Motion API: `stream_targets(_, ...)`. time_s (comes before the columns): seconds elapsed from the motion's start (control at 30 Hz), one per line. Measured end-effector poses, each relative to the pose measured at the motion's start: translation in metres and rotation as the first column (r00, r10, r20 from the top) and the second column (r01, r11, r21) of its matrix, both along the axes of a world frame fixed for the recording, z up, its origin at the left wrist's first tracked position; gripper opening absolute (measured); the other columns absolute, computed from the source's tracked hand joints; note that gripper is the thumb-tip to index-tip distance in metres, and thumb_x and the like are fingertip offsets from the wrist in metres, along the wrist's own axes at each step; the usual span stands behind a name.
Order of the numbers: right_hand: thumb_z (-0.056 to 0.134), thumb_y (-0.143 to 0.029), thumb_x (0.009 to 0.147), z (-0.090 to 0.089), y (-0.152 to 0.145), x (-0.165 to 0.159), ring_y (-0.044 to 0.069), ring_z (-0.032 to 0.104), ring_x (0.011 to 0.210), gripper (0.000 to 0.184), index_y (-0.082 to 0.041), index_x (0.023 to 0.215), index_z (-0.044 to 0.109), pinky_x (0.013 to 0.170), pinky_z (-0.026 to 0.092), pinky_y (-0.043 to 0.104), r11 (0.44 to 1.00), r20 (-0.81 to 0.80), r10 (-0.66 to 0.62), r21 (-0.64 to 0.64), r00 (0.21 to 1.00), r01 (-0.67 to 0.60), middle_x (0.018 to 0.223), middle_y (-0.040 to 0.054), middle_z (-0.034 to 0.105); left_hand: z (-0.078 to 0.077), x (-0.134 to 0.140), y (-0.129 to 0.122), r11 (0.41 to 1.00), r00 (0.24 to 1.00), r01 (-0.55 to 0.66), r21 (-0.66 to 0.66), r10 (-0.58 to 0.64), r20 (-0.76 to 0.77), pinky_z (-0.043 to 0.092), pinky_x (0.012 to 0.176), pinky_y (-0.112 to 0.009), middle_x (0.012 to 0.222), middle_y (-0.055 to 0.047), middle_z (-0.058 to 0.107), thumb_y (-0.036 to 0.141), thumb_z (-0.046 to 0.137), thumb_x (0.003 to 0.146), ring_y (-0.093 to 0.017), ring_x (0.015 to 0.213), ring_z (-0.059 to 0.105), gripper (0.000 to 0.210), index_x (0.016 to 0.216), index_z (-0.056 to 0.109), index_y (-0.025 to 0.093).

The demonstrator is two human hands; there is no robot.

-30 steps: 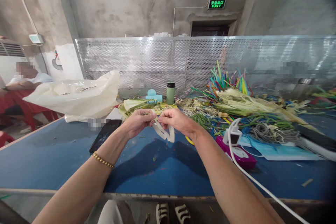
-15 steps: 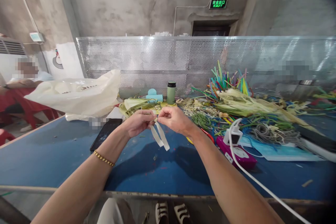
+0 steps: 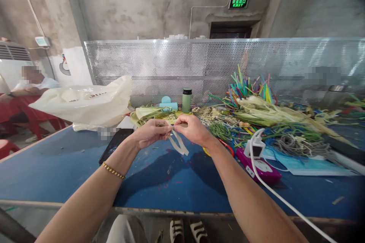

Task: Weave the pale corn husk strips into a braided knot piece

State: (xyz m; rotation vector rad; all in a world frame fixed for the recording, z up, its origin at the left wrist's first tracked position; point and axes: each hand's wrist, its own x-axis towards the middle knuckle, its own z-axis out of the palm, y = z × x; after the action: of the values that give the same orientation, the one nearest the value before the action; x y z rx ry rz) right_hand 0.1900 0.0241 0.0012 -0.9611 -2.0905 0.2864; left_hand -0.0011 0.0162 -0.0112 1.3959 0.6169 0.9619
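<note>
Above the blue table (image 3: 85,182), my left hand (image 3: 151,133) and my right hand (image 3: 192,129) meet with pinched fingers on a pale strip (image 3: 179,144), perhaps a piece of corn husk. Two flat ends of it dangle below the fingertips, toward the right. My fingers cover the upper part of the strip, so how it is folded or joined there cannot be seen. A gold bead bracelet (image 3: 113,171) circles my left wrist. A dark phone (image 3: 116,143) lies just left of my left hand.
Behind my hands stand a green bottle (image 3: 186,100) and husks (image 3: 148,114). A white plastic bag (image 3: 82,102) is at left. Right are a husk pile (image 3: 265,112), cord coils (image 3: 296,146), a purple power strip (image 3: 259,167) with a white cable, and red-handled scissors (image 3: 228,146). A mesh screen (image 3: 148,60) backs the table.
The hanging ends of the strip have swung slightly right and up. Both hands stay pinched together in nearly the same place; the view has shifted a little.
</note>
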Motion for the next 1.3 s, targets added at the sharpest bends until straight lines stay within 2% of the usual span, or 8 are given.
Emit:
stream_targets(0.07, 0.067, -0.023, 0.078, 0.001, -0.001, -0.001, 0.018, 0.058, 0.078, 0.007, -0.017, 0.076, 0.068, 0.074, 0.042, 0.030, 0.976, 0.036, -0.144, 0.168, 0.989, 0.136, 0.080, 0.0045, 0.067, -0.002, 0.000, 0.002, 0.999, 0.998, -0.047, -0.022, 0.047, 0.036, 0.047, 0.063, -0.023, 0.071, -0.007, 0.066, 0.020, 0.078, 0.072, -0.010, 0.062, 0.059, 0.014, 0.074, 0.069, 0.009)
stream_targets(0.17, 0.066, -0.028, 0.081, 0.004, -0.006, -0.002, 0.026, 0.055, 0.097, 0.011, -0.018, 0.086, 0.070, 0.086, 0.039, 0.039, 0.829, -0.018, -0.406, 0.413, 0.914, 0.377, 0.096, 0.0099, 0.066, -0.005, 0.004, 0.005, 0.979, 0.969, -0.177, -0.102, 0.191, 0.154, 0.049, 0.062, -0.022, 0.075, -0.009, 0.069, 0.017, 0.080, 0.069, -0.011, 0.063, 0.061, 0.013, 0.073, 0.069, 0.009)
stream_targets(0.27, 0.060, -0.024, 0.086, 0.007, -0.011, -0.003, 0.026, 0.055, 0.098, 0.014, -0.016, 0.094, 0.068, 0.086, 0.040, 0.038, 0.759, -0.099, -0.436, 0.494, 0.894, 0.425, 0.102, 0.0126, 0.064, -0.006, 0.010, 0.007, 0.952, 0.924, -0.263, -0.157, 0.296, 0.241, 0.042, 0.050, -0.017, 0.075, -0.008, 0.070, 0.013, 0.078, 0.069, -0.005, 0.051, 0.052, 0.012, 0.070, 0.067, 0.010)
stream_targets(0.47, 0.062, -0.027, 0.086, -0.004, -0.011, -0.017, 0.016, 0.062, 0.070, 0.016, -0.018, 0.075, 0.068, 0.067, 0.043, 0.026, 0.966, -0.022, -0.129, 0.223, 0.991, 0.131, 0.076, 0.0043, 0.070, -0.005, 0.019, 0.004, 0.922, 0.857, -0.314, -0.227, 0.378, 0.350, 0.038, 0.047, -0.015, 0.064, -0.003, 0.065, 0.008, 0.079, 0.065, -0.004, 0.050, 0.049, 0.013, 0.065, 0.066, 0.009)
stream_targets(0.67, 0.063, -0.020, 0.084, -0.012, -0.012, -0.027, 0.014, 0.063, 0.056, 0.018, -0.018, 0.066, 0.059, 0.060, 0.045, 0.024, 0.982, -0.135, -0.173, 0.051, 0.976, 0.182, 0.057, 0.0006, 0.064, -0.006, 0.020, 0.005, 0.916, 0.851, -0.321, -0.242, 0.391, 0.352, 0.039, 0.047, -0.015, 0.066, 0.000, 0.063, 0.010, 0.082, 0.063, -0.004, 0.052, 0.050, 0.015, 0.069, 0.068, 0.010)
stream_targets(0.77, 0.058, -0.023, 0.087, -0.009, -0.014, -0.027, 0.013, 0.057, 0.042, 0.018, -0.019, 0.070, 0.053, 0.049, 0.044, 0.022, 0.985, -0.218, -0.133, -0.134, 0.967, 0.105, 0.047, -0.0032, 0.055, -0.008, 0.020, 0.006, 0.924, 0.849, -0.315, -0.217, 0.377, 0.371, 0.041, 0.051, -0.016, 0.066, 0.000, 0.063, 0.010, 0.083, 0.061, -0.004, 0.055, 0.052, 0.017, 0.070, 0.069, 0.009)
stream_targets(0.87, 0.061, -0.023, 0.083, -0.008, -0.013, -0.027, 0.014, 0.061, 0.045, 0.015, -0.020, 0.073, 0.051, 0.041, 0.044, 0.021, 0.970, -0.312, -0.099, -0.244, 0.945, 0.021, 0.056, -0.0012, 0.059, -0.009, 0.019, 0.007, 0.936, 0.856, -0.298, -0.187, 0.348, 0.381, 0.044, 0.055, -0.017, 0.068, 0.000, 0.064, 0.010, 0.084, 0.060, -0.006, 0.058, 0.055, 0.019, 0.073, 0.069, 0.008)
stream_targets(1.3, 0.061, -0.034, 0.085, -0.009, -0.014, -0.029, 0.013, 0.057, 0.041, 0.026, -0.021, 0.067, 0.048, 0.033, 0.043, 0.021, 0.966, -0.328, -0.069, -0.258, 0.942, -0.019, 0.055, -0.0005, 0.057, -0.009, 0.022, 0.007, 0.947, 0.831, -0.272, -0.172, 0.321, 0.455, 0.048, 0.064, -0.019, 0.073, -0.005, 0.068, 0.004, 0.077, 0.065, -0.009, 0.066, 0.062, 0.012, 0.073, 0.069, 0.008)
